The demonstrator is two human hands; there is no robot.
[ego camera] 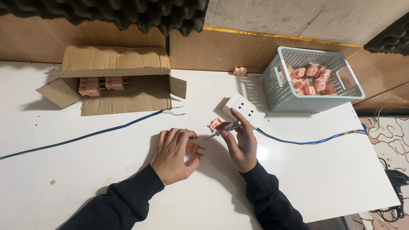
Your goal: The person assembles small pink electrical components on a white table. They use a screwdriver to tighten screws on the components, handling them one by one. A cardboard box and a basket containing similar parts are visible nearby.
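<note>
My left hand (172,154) rests on the white table (85,170) and grips a small pink plug (194,148) with brass prongs pointing right. A thin screwdriver (223,129) with a dark handle is pinched in my right hand (241,142), its tip aimed left toward the plug. Just above the screwdriver tip lies a loose pink plug piece (214,124) on the table. Both sleeves are dark.
A white socket block (244,109) with a blue cable (306,141) lies behind my right hand. A teal basket (272,87) of pink plugs stands at the back right. An open cardboard box (128,91) holding pink plugs lies back left. Another blue cable (85,136) crosses the left side.
</note>
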